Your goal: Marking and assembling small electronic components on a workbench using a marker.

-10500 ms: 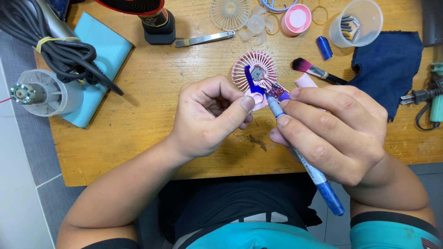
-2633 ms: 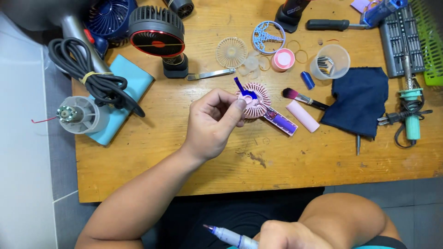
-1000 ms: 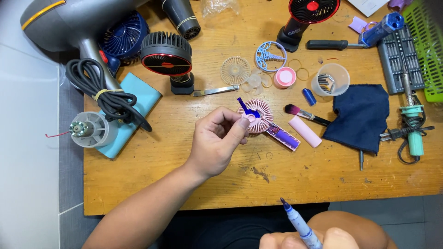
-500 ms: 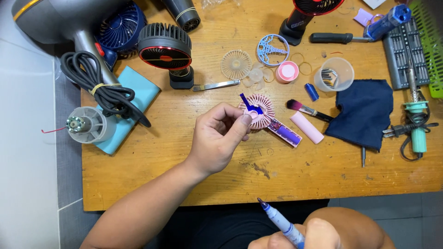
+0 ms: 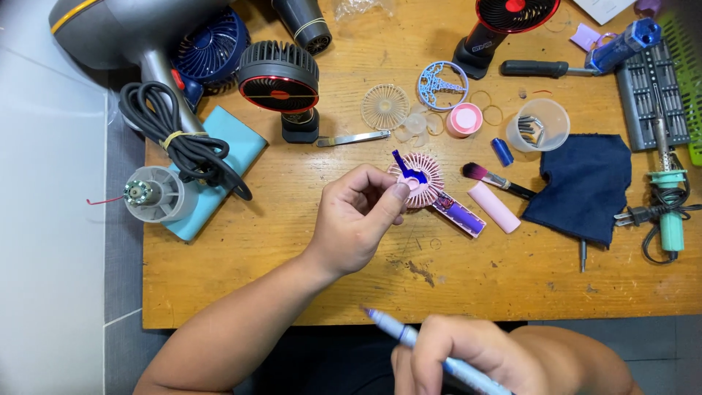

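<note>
My left hand (image 5: 362, 218) pinches a small pink fan head (image 5: 423, 181) at its left rim, with a dark blue blade part (image 5: 406, 168) standing on its hub. A purple circuit strip (image 5: 459, 215) sticks out from the fan head to the lower right and rests on the wooden table (image 5: 292, 249). My right hand (image 5: 468, 357) is low at the table's front edge, away from the fan, gripping a blue and white pen-like tool (image 5: 431, 352) whose tip points up-left.
A pink tube (image 5: 494, 208), a make-up brush (image 5: 497, 179) and a dark blue cloth (image 5: 581, 186) lie right of the fan. Black handheld fans (image 5: 279, 77), a hair dryer (image 5: 124, 33) with coiled cord, a teal pad, a screwdriver bit case (image 5: 651, 95) and a soldering iron (image 5: 669, 212) ring the work area.
My right hand pulled the pen-like tool off the fan and dropped to the table's front edge, then rose slightly. My left hand keeps hold of the fan head.
</note>
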